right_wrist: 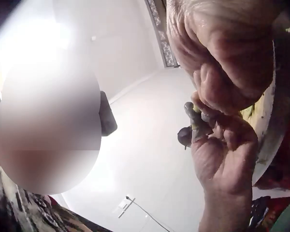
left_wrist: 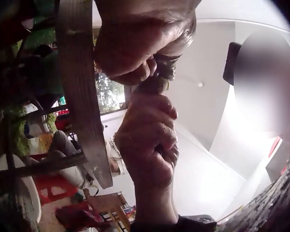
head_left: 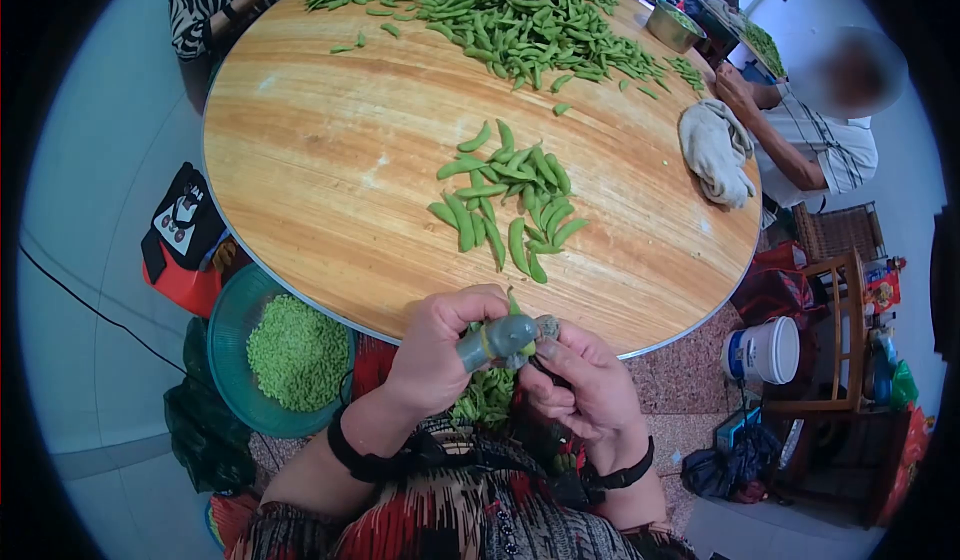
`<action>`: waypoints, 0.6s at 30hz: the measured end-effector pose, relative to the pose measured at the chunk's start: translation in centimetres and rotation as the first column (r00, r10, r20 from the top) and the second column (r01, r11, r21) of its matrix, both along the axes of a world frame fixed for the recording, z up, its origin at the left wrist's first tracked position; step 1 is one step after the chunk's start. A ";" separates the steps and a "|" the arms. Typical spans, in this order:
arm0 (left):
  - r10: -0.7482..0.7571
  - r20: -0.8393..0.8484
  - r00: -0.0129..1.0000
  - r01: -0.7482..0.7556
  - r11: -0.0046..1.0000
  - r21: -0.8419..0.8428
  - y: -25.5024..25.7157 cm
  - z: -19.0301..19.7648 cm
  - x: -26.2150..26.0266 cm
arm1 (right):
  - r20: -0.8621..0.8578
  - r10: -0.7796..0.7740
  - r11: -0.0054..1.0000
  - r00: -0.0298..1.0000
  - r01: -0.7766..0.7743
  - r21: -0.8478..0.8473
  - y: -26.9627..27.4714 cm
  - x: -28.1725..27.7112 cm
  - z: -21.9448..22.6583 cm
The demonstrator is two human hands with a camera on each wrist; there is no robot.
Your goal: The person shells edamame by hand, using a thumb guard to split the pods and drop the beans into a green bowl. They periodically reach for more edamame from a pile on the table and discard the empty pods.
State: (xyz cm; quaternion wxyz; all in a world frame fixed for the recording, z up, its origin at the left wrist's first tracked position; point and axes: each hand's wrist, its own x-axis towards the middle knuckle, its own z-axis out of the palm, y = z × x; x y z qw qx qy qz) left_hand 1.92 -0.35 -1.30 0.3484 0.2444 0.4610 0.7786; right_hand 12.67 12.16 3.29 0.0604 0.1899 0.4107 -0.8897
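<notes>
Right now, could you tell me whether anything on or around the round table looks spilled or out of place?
Nothing looks spilled. A few stray pods lie apart from the big heap, and a crumpled cloth sits at the table's edge. The shelled beans stay inside the green basin, and both hands work one pod.

A round wooden table (head_left: 330, 175) with a metal rim stands on a pale grey floor (head_left: 95, 260) that gives way to speckled reddish paving (head_left: 690, 370). Wooden chairs (head_left: 845, 335) stand to one side beside a white bucket (head_left: 765, 350). Wrist views show white walls, a bright ceiling and a window (left_wrist: 108, 94).
</notes>
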 end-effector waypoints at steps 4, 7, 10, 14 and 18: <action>-0.022 -0.094 0.995 0.012 0.995 -0.096 -0.1 0.0 0.0 | -0.016 -0.023 0.999 1.000 0.023 0.030 -0.1 0.0 -2.0; 0.144 -0.116 0.983 -0.167 0.961 -0.222 0.5 0.7 1.1 | -0.053 -0.084 0.917 0.995 0.098 0.386 -0.7 -0.5 -1.9; 0.191 -0.371 0.909 -0.293 0.926 -0.239 0.5 1.2 1.0 | -0.007 -0.151 0.944 0.988 0.146 0.295 -0.6 -0.8 -1.2; 0.251 -0.539 0.804 -0.383 0.912 -0.147 0.5 0.8 0.3 | -0.023 -0.038 0.948 0.999 0.043 0.317 1.1 -1.7 -1.7; 0.086 -0.278 0.957 -0.185 0.917 -0.354 -0.3 1.4 -0.5 | -0.309 -0.118 -0.052 0.944 0.304 0.951 2.7 -4.1 -2.0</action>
